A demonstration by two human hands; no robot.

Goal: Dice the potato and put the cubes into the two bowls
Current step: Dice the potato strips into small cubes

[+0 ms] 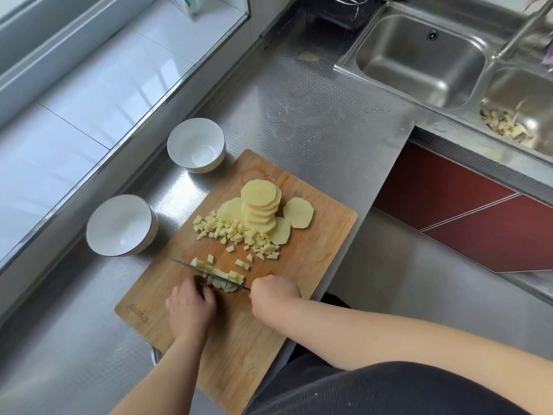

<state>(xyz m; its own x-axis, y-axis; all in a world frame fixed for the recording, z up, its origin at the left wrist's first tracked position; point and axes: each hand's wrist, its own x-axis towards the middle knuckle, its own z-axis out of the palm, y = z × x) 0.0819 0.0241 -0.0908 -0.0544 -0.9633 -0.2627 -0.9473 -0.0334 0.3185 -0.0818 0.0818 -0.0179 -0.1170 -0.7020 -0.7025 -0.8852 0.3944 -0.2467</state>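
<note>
Head view: the right hand (273,290) has its grip clenched round the handle of a kitchen knife (209,272), whose blade runs toward ten o'clock across a row of potato strips (223,278). The left hand (191,301), fingers curled, pins those strips from eight o'clock. Diced cubes (236,233) and stacked potato slices (260,209) lie at twelve on the bamboo cutting board (239,339). Two white bowls, the near bowl (121,224) and the far bowl (196,145), sit empty on the steel tabletop (314,130) at ten and eleven, nearer the left hand.
</note>
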